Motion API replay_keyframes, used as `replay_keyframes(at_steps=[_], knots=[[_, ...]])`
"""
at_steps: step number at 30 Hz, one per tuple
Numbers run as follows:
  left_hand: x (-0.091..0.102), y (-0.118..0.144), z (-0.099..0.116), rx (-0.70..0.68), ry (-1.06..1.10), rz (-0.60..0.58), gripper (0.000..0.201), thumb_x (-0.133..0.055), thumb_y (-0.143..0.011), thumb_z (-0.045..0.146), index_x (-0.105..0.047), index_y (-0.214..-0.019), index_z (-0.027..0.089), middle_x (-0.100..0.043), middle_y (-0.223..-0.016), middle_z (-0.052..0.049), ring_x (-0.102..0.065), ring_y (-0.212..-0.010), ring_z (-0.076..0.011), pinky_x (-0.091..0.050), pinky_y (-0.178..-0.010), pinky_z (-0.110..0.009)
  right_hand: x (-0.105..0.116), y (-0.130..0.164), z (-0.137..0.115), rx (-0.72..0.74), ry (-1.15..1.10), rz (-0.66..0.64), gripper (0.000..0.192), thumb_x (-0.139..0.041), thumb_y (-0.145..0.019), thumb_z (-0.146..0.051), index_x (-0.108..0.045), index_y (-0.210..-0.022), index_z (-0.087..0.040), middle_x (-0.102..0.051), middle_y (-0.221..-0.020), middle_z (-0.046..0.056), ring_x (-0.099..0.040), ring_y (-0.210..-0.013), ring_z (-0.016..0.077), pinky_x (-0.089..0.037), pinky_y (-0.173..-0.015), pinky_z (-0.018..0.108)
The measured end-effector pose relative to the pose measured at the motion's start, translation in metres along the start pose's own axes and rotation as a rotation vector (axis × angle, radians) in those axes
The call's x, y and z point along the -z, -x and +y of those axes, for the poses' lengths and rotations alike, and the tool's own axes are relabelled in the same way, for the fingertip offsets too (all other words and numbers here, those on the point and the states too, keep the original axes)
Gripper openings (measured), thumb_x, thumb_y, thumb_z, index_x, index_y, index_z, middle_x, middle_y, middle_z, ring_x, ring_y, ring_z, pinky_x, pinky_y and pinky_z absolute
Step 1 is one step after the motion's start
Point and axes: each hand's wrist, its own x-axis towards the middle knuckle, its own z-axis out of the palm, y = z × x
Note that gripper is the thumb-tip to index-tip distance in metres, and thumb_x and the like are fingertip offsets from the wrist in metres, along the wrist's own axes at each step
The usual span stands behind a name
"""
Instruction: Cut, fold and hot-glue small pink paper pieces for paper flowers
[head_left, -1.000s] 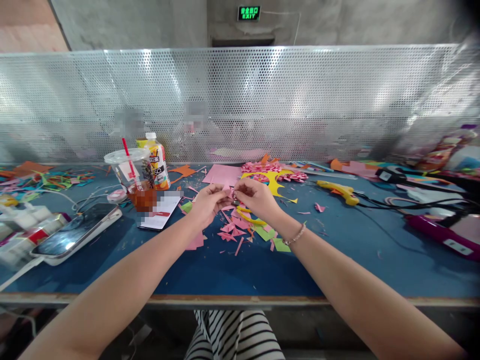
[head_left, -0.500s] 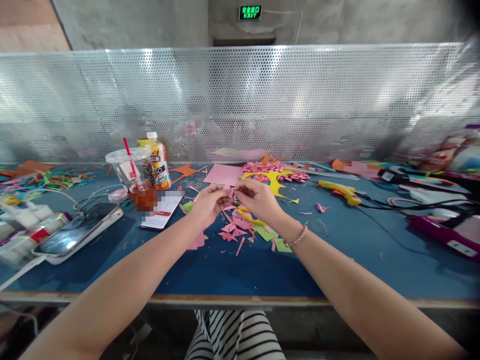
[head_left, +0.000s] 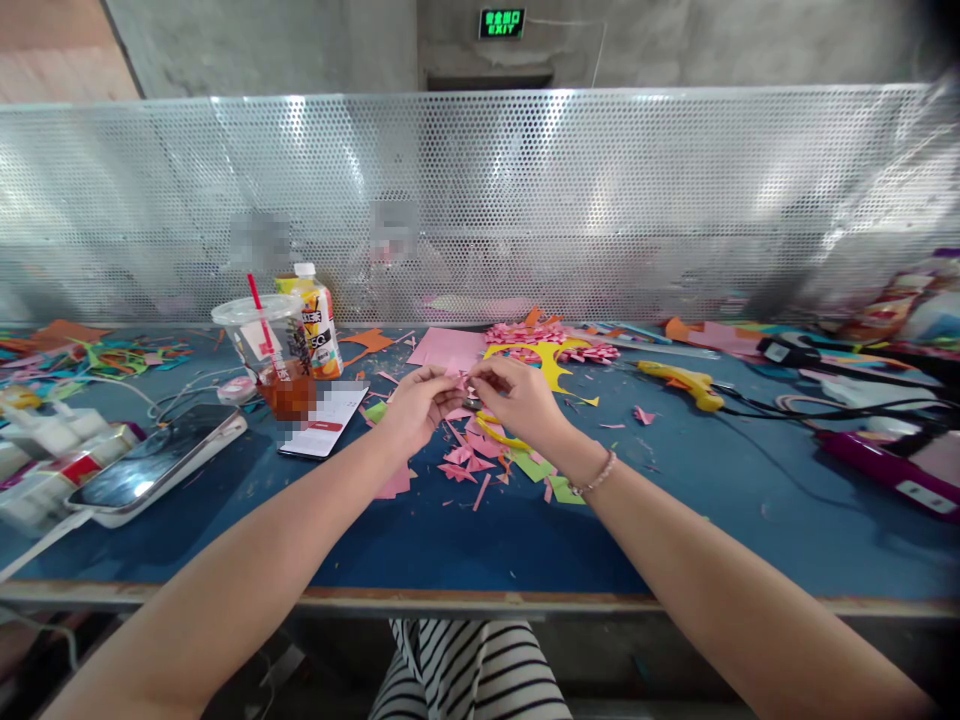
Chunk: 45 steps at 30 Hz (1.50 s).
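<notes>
My left hand (head_left: 415, 405) and my right hand (head_left: 516, 397) meet over the blue table (head_left: 465, 530), fingertips pinching a small pink paper piece (head_left: 459, 382) between them. Under my right hand lie yellow-handled scissors (head_left: 496, 434), partly hidden. Pink and green paper scraps (head_left: 480, 462) are scattered just below the hands. A pink paper sheet (head_left: 448, 348) and a yellow cut-out with pink paper flowers (head_left: 551, 352) lie just beyond the hands.
At the left stand a plastic cup with a red straw (head_left: 266, 350), a juice bottle (head_left: 315, 322), a phone (head_left: 154, 468) and a card (head_left: 326, 420). A yellow glue gun (head_left: 679, 382), cables and a purple tool (head_left: 885, 468) lie right. A perforated metal screen (head_left: 525, 200) closes the back.
Both hands stay together on the pink piece, with only slight finger movement. Nothing else has moved.
</notes>
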Motion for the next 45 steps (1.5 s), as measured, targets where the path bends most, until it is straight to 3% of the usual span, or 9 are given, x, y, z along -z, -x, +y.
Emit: replay_keyframes(at_steps=[26, 31, 37, 45], knots=[[0.0038, -0.0043, -0.0028, 0.017, 0.015, 0.035, 0.012, -0.065, -0.061, 0.006, -0.056, -0.066, 0.012, -0.061, -0.060, 0.000, -0.059, -0.056, -0.0078, -0.047, -0.062, -0.021, -0.0018, -0.0010, 0.0028, -0.063, -0.057, -0.005, 0.016, -0.050, -0.076, -0.021, -0.065, -0.082, -0.019, -0.066, -0.075, 0.004, -0.059, -0.065, 0.0146, -0.046, -0.063, 0.029], [0.0049, -0.0048, -0.0035, 0.001, 0.011, 0.040, 0.013, -0.066, -0.061, 0.006, -0.055, -0.066, 0.012, -0.061, -0.059, 0.000, -0.058, -0.055, -0.0077, -0.047, -0.061, -0.021, -0.0033, -0.0004, 0.0043, -0.127, -0.158, -0.040, 0.019, -0.050, -0.076, -0.022, -0.067, -0.084, -0.019, -0.065, -0.070, 0.003, -0.058, -0.062, 0.0137, -0.047, -0.059, 0.028], [0.0053, -0.0053, -0.0036, -0.037, 0.026, 0.035, 0.015, -0.067, -0.061, 0.007, -0.054, -0.068, 0.012, -0.060, -0.060, 0.000, -0.058, -0.056, -0.0071, -0.046, -0.062, -0.020, -0.0048, -0.0017, 0.0016, -0.312, -0.468, -0.094, 0.020, -0.053, -0.074, -0.026, -0.067, -0.085, -0.017, -0.063, -0.065, 0.003, -0.059, -0.060, 0.0126, -0.051, -0.059, 0.029], [0.0031, -0.0032, -0.0014, -0.027, 0.013, 0.035, 0.015, -0.066, -0.060, 0.007, -0.054, -0.065, 0.012, -0.060, -0.058, 0.000, -0.057, -0.053, -0.0074, -0.046, -0.058, -0.020, -0.0042, -0.0024, 0.0000, -0.375, -0.558, -0.107, 0.020, -0.058, -0.071, -0.031, -0.067, -0.080, -0.016, -0.061, -0.062, 0.001, -0.058, -0.058, 0.0104, -0.051, -0.059, 0.026]])
